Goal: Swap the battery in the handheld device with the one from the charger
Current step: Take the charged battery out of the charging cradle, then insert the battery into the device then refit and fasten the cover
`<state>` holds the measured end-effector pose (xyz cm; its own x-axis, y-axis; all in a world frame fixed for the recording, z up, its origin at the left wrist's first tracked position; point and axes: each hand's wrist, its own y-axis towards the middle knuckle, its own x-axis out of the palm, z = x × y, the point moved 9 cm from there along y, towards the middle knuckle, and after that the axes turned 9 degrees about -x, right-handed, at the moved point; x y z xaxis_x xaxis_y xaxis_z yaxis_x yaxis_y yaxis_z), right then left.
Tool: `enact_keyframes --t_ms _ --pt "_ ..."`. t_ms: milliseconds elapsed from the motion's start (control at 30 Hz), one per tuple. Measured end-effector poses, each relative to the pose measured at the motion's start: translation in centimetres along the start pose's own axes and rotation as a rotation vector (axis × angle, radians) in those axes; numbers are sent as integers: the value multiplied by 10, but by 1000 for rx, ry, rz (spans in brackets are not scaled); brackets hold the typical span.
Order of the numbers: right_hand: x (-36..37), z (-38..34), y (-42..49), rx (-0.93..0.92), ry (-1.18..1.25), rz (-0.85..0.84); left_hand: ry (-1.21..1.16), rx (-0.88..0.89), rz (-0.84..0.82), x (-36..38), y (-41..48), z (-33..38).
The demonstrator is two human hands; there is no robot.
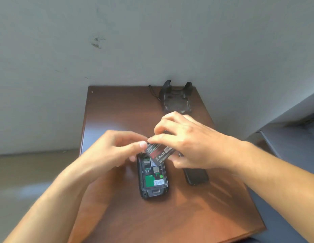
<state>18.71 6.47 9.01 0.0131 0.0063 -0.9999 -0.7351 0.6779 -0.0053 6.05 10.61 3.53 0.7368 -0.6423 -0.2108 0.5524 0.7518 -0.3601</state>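
Note:
A black handheld device (pixel 152 178) lies face down on the brown table (pixel 117 111), its battery bay uncovered with green circuit boards showing. Just above the bay's top end my right hand (pixel 187 142) holds a flat black battery (pixel 159 153) with red and white print, tilted. My left hand (pixel 115 151) is beside it, its fingertips touching the battery's left corner. A black charger cradle (pixel 177 99) stands at the table's far right; its slot looks bare.
A black back cover or second flat black part (pixel 196 176) lies right of the device, partly under my right hand. A thin cable (pixel 153 92) runs from the cradle. A grey wall rises behind the table. Floor lies left, a blue-grey surface right.

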Motion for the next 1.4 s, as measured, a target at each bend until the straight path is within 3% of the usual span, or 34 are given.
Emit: enact_keyframes --t_ms 100,300,500,600,767,867,1033,1167,1400 --pt "-4 -12 1 -74 -32 23 -21 -55 -95 17 -6 -5" --pt "-11 -15 7 -62 8 163 -188 -128 -17 10 -10 -14" --pt "-8 -6 -35 411 338 538 -290 -195 85 4 -18 -30" --pt "19 -24 -45 598 542 631 -371 -200 119 9 -20 -35" --pt "44 -43 -43 659 575 656 -466 -143 214 17 -31 -37" --pt "40 -40 -45 645 582 731 -367 -56 280 17 -39 -29" --pt "45 -38 -55 599 481 702 -137 49 344 22 -43 -22" --pt "57 -31 -69 622 591 697 -147 60 296 29 -40 -21" --pt "72 -31 -75 655 830 714 -50 36 384 22 -36 -36"
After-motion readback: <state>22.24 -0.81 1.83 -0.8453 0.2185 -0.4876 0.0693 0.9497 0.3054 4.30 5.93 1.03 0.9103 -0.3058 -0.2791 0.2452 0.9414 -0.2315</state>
